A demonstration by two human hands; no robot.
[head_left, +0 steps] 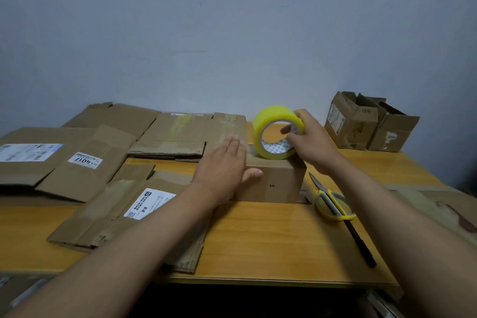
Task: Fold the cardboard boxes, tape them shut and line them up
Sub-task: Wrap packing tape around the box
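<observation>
A small folded cardboard box [277,179] stands in the middle of the wooden table [258,235]. My left hand [223,163] lies flat on its top with straight fingers, the thumb down its front face. My right hand [309,141] grips a yellow tape roll [273,132] standing on edge on the box top, thumb over the outside and fingers through the core. Two more folded boxes [369,124] stand side by side at the back right with their top flaps up.
Several flattened cardboard boxes [77,160] with white labels cover the left half of the table. Yellow-handled scissors [333,204] lie right of the box, with a black pen [360,243] beside them. A pale wall rises behind the table.
</observation>
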